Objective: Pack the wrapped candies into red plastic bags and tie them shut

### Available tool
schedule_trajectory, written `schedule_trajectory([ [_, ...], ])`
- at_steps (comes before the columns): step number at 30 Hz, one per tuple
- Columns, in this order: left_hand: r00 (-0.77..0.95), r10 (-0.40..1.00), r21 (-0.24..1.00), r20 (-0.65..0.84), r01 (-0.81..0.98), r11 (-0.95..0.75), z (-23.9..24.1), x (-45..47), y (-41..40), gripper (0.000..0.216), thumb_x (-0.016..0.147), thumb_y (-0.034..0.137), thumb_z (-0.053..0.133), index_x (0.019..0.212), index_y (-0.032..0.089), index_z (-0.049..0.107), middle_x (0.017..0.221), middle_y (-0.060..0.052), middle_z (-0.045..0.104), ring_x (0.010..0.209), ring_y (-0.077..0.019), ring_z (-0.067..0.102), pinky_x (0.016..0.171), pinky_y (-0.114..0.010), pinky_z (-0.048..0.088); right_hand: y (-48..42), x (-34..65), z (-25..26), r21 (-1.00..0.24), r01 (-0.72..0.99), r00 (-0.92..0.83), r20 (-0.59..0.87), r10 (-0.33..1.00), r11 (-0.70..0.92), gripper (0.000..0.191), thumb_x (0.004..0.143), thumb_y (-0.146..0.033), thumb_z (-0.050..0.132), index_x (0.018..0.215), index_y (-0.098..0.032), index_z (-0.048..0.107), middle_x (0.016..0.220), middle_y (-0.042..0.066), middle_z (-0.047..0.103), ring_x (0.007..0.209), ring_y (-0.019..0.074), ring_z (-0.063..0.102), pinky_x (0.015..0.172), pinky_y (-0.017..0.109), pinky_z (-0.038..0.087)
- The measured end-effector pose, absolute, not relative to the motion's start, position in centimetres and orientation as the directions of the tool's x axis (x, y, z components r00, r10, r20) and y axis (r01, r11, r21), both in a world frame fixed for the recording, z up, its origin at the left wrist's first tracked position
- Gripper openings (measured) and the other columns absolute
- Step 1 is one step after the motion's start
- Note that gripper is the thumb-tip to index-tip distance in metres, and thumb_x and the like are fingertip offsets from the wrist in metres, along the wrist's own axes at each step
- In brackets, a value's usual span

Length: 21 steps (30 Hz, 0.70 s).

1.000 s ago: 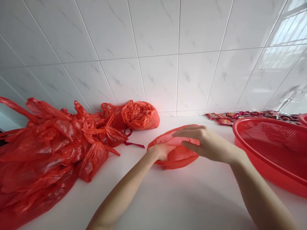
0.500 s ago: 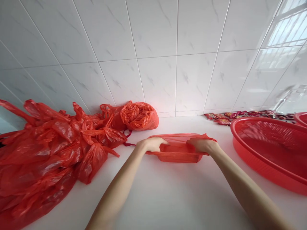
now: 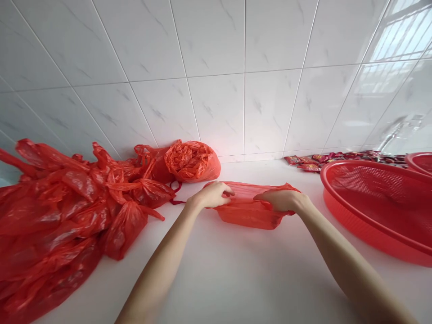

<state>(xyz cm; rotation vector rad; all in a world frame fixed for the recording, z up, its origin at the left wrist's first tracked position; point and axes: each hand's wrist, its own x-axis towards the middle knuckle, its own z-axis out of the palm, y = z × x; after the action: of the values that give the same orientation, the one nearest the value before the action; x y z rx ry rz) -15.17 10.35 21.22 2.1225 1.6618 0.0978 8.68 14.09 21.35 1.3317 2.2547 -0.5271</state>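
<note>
A thin red plastic bag [image 3: 249,216] sits on the white counter in front of me, its mouth upward and its outline roughly box-shaped. At the left end of the mouth is my left hand [image 3: 214,194], thumb and fingers apart above the plastic. My right hand [image 3: 281,200] reaches into the right end, fingers pointing left, with the plastic bunched around it; its thumb is hidden. What lies inside the bag, if anything, cannot be made out.
Tied red plastic bags [image 3: 67,211] are heaped on the left. A roll of red bags [image 3: 191,159] stands against the tiled wall [image 3: 216,108]. On the right is a large red plastic basket [image 3: 364,229], with small red packets [image 3: 308,164] behind it and another red basket [image 3: 421,162] beyond.
My left hand has loosened its hold on the bag's left edge and its fingers have parted. My right hand reaches further left, and the front of the bag's mouth has become more crumpled.
</note>
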Motion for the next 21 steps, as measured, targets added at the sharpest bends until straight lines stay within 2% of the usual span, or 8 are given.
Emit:
schedule_trajectory([
  [3, 0.240, 0.897, 0.254, -0.371, 0.955, -0.150, 20.9, -14.7, 10.4, 0.057, 0.072, 0.022, 0.065, 0.128, 0.029, 0.069, 0.120, -0.006, 0.073, 0.082, -0.0225, 0.073, 0.056, -0.025, 0.050, 13.5, 9.2, 22.1, -0.168, 0.865, -0.484, -0.528, 0.698, 0.473, 0.083, 0.071, -0.011, 0.062, 0.144, -0.048, 0.047, 0.128, 0.003, 0.066, 0.084, 0.0252, 0.068, 0.053, 0.028, 0.042],
  [5, 0.237, 0.863, 0.210, -0.446, 0.965, -0.156, 20.7, -14.3, 10.3, 0.068, 0.068, 0.017, 0.065, 0.135, 0.032, 0.064, 0.112, -0.006, 0.075, 0.072, -0.0214, 0.072, 0.051, -0.026, 0.046, 13.3, 9.6, 22.5, -0.244, 0.816, -0.573, -0.470, 0.672, 0.524, 0.078, 0.073, -0.017, 0.066, 0.144, -0.046, 0.049, 0.132, 0.003, 0.065, 0.095, 0.0286, 0.069, 0.059, 0.030, 0.048],
  [9, 0.218, 0.852, 0.178, -0.477, 0.973, -0.149, 20.4, -13.7, 10.2, 0.077, 0.068, 0.013, 0.064, 0.141, 0.035, 0.057, 0.112, -0.004, 0.075, 0.076, -0.0207, 0.071, 0.052, -0.024, 0.046, 13.0, 10.5, 23.5, -0.375, 0.697, -0.717, -0.392, 0.577, 0.611, 0.078, 0.078, -0.029, 0.069, 0.152, -0.029, 0.045, 0.149, 0.010, 0.054, 0.127, 0.0326, 0.056, 0.087, 0.036, 0.052],
  [12, 0.194, 0.860, 0.164, -0.471, 0.978, -0.130, 20.1, -13.4, 10.2, 0.066, 0.073, 0.022, 0.065, 0.139, 0.032, 0.059, 0.119, -0.007, 0.072, 0.078, -0.0213, 0.071, 0.050, -0.024, 0.046, 13.1, 11.2, 24.1, -0.446, 0.666, -0.746, -0.395, 0.536, 0.599, 0.070, 0.084, -0.033, 0.063, 0.151, -0.025, 0.046, 0.147, 0.009, 0.057, 0.134, 0.0292, 0.052, 0.101, 0.037, 0.046],
  [14, 0.203, 0.868, 0.169, -0.453, 0.976, -0.140, 19.8, -13.2, 10.1, 0.055, 0.079, 0.027, 0.063, 0.134, 0.029, 0.064, 0.120, -0.008, 0.071, 0.080, -0.0223, 0.072, 0.050, -0.024, 0.047, 13.4, 11.5, 24.0, -0.439, 0.693, -0.720, -0.389, 0.574, 0.572, 0.065, 0.086, -0.032, 0.059, 0.150, -0.027, 0.048, 0.146, 0.006, 0.058, 0.135, 0.0276, 0.051, 0.101, 0.037, 0.046],
  [16, 0.238, 0.873, 0.187, -0.426, 0.967, -0.172, 19.5, -12.9, 10.1, 0.047, 0.081, 0.027, 0.060, 0.128, 0.028, 0.068, 0.122, -0.007, 0.071, 0.092, -0.0237, 0.072, 0.055, -0.024, 0.049, 13.9, 11.4, 23.5, -0.384, 0.746, -0.665, -0.391, 0.636, 0.545, 0.060, 0.088, -0.032, 0.056, 0.147, -0.029, 0.050, 0.145, 0.005, 0.058, 0.133, 0.0278, 0.052, 0.098, 0.037, 0.048],
  [19, 0.287, 0.875, 0.208, -0.391, 0.953, -0.220, 19.0, -12.5, 10.1, 0.052, 0.078, 0.018, 0.060, 0.129, 0.030, 0.067, 0.131, -0.004, 0.068, 0.117, -0.0242, 0.064, 0.064, -0.022, 0.051, 14.7, 10.7, 22.3, -0.261, 0.829, -0.558, -0.425, 0.712, 0.494, 0.050, 0.088, -0.029, 0.055, 0.138, -0.032, 0.060, 0.144, 0.003, 0.059, 0.128, 0.0276, 0.056, 0.090, 0.035, 0.050],
  [21, 0.296, 0.870, 0.209, -0.394, 0.951, -0.229, 18.8, -12.4, 10.1, 0.058, 0.074, 0.011, 0.059, 0.129, 0.030, 0.067, 0.131, -0.004, 0.068, 0.117, -0.0237, 0.064, 0.067, -0.023, 0.051, 15.2, 10.2, 21.5, -0.196, 0.870, -0.491, -0.447, 0.748, 0.453, 0.041, 0.088, -0.026, 0.055, 0.126, -0.033, 0.068, 0.139, 0.003, 0.062, 0.121, 0.0275, 0.060, 0.082, 0.034, 0.050],
])
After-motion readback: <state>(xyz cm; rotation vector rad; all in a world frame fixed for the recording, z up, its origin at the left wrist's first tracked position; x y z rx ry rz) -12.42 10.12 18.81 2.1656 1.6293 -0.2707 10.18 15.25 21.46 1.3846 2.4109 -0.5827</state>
